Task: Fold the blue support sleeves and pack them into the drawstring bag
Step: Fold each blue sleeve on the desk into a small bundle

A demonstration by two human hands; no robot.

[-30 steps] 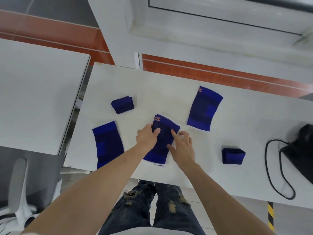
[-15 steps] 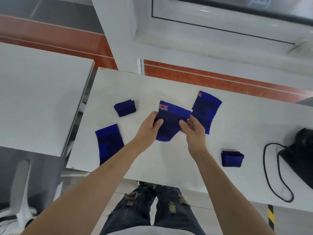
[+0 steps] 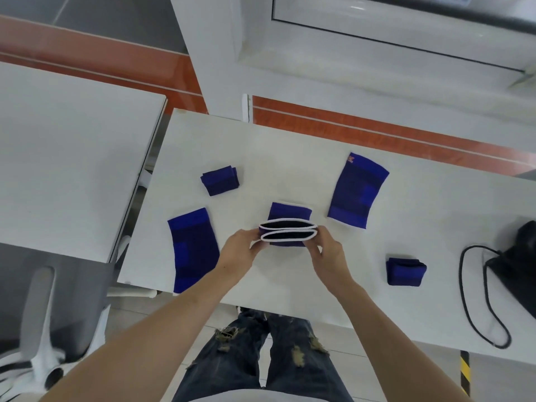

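Doubled sleeve (image 3: pixel 288 224) pinched between left hand (image 3: pixel 240 250) and right hand (image 3: pixel 329 253), fingers closed on its ends, white-edged openings facing up, above table (image 3: pixel 290 146).

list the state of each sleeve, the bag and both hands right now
held sleeve: doubled over, both hands gripping it
left flat sleeve: unfolded
right flat sleeve: unfolded
far-left bundle: folded
right bundle: folded
drawstring bag: on table, opening unclear
left hand: gripping
right hand: gripping
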